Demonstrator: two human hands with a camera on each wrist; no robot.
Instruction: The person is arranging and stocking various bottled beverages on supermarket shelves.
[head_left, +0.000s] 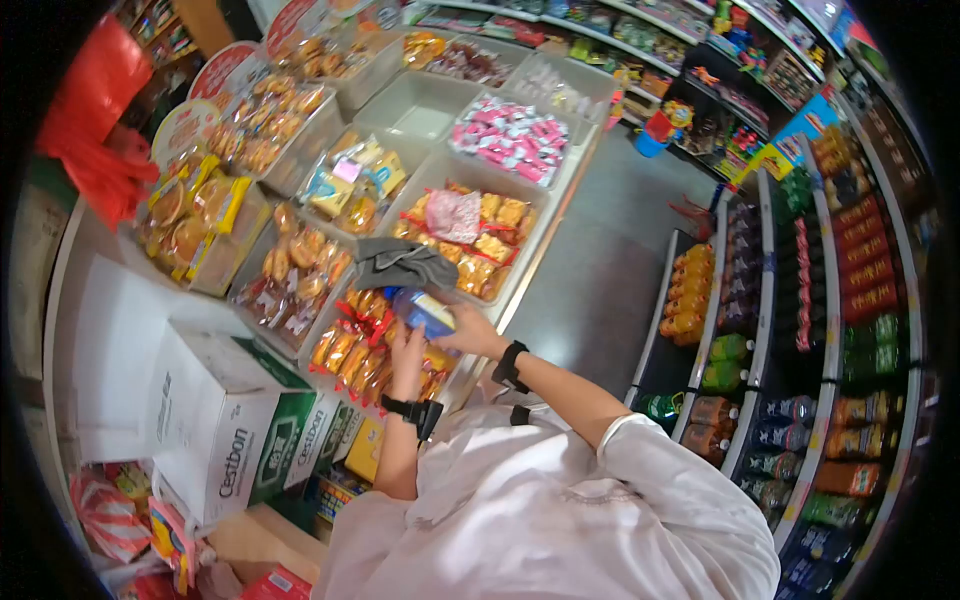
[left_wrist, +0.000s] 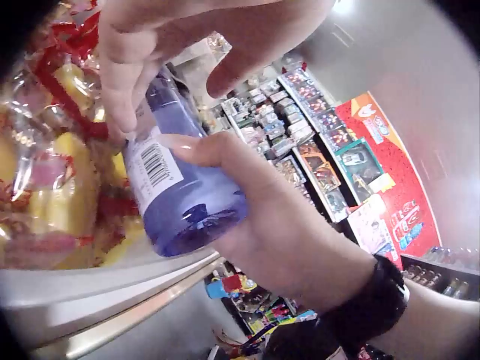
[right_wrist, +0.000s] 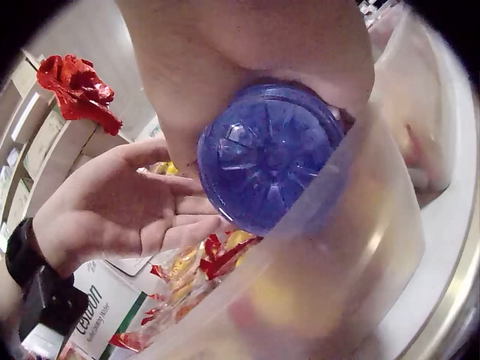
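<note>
A translucent blue bottle (head_left: 424, 314) with a white barcode label (left_wrist: 157, 166) lies tilted over a bin of packaged pastries (head_left: 345, 360). My right hand (head_left: 472, 334) grips it near the base, its thumb across the label in the left wrist view. My left hand (head_left: 405, 352) is beside the bottle, fingers extended with the tips right at its side. In the right wrist view the left palm (right_wrist: 124, 202) faces up, and the bottle's round ridged base (right_wrist: 270, 161) points at the camera. A dark grey cloth (head_left: 405, 263) lies just beyond the bottle, across the bin edges.
Plastic bins of wrapped snacks (head_left: 510, 138) cover the counter. A white Cestbon carton (head_left: 215, 420) stands at the left, below a hanging red plastic bag (head_left: 95, 110). Drink shelves (head_left: 780, 360) line the right side, across the grey floor (head_left: 590, 240).
</note>
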